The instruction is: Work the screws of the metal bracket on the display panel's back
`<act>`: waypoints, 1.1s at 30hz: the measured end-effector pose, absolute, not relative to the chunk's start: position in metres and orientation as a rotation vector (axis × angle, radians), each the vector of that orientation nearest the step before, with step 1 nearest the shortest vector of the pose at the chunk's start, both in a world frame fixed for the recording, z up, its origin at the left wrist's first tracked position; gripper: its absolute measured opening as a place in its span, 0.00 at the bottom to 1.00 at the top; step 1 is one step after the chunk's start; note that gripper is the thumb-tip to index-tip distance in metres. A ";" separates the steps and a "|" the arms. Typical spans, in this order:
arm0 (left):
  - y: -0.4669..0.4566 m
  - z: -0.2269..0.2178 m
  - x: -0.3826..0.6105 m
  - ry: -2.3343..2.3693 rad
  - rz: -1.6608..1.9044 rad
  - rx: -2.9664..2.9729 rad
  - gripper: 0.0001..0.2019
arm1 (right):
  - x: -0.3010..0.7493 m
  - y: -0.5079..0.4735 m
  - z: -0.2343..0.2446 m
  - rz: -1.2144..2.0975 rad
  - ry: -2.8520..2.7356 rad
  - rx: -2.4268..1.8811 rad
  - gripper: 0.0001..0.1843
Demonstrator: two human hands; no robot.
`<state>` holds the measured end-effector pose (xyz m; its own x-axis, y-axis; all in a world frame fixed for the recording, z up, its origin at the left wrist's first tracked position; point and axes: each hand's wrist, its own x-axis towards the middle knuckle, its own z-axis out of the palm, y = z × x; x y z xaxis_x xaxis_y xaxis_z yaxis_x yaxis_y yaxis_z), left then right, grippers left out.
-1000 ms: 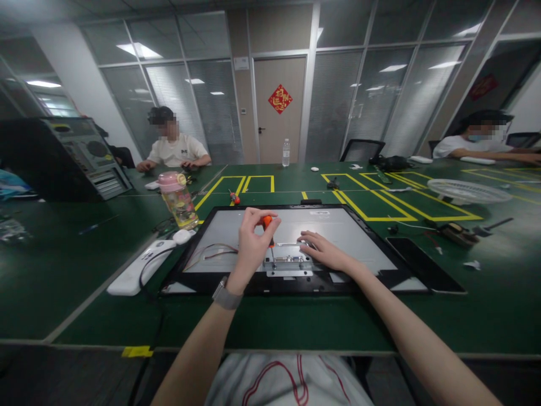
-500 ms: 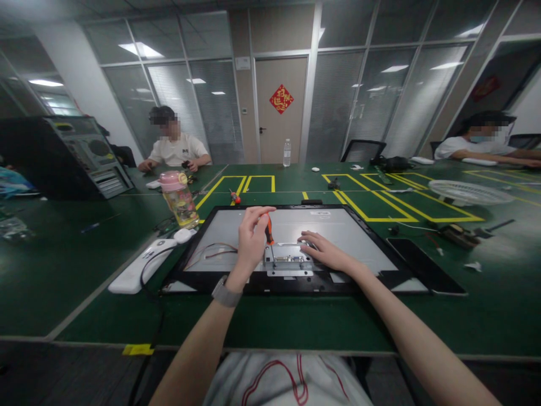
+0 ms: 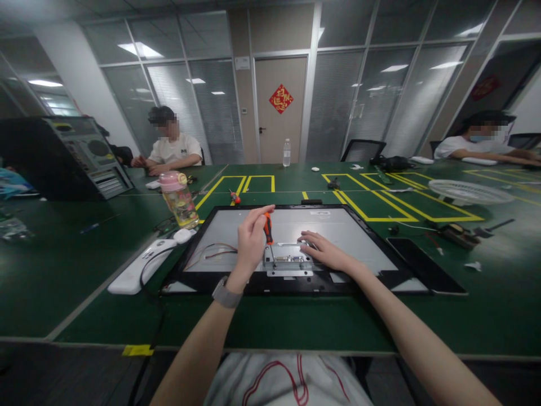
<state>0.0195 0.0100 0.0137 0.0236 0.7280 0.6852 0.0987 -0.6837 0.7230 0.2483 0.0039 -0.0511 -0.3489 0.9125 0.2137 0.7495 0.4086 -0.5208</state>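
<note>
Left hand point(image 3: 251, 239), centre frame: thumb and fingers pinching the orange-black screwdriver point(image 3: 269, 231) by its handle. Shaft points down at the left end of the metal bracket point(image 3: 289, 273), just below centre; held near upright probably to keep the tip square on a fastener, though tip contact too small to confirm. Right hand point(image 3: 325, 251), right of centre: fingers loosely spread, gripping nothing visible, fingertips at the bracket's upper right, likely steadying it. Bracket sits on the back of a display panel point(image 3: 359, 234), lying flat, presumably for access from above.

Containers: pink-lidded bottle point(image 3: 181, 204), left of centre, lid on, yellowish liquid inside, any solids unclear. Clear plastic bottle point(image 3: 287, 154), upper centre, upright and capped, fill level can't tell. Computer tower point(image 3: 46, 160), left edge, some innards showing.

All on the green table point(image 3: 296, 327).
</note>
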 end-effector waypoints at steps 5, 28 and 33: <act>0.007 0.014 0.023 0.840 1.656 1.811 0.11 | 0.247 0.003 -0.050 0.467 -2.191 -1.436 0.26; 0.010 0.014 0.022 0.820 1.603 1.827 0.13 | 0.248 0.004 -0.051 0.475 -2.201 -1.443 0.26; 0.011 0.013 0.021 0.933 1.712 1.888 0.10 | 0.248 0.004 -0.051 0.467 -2.201 -1.447 0.27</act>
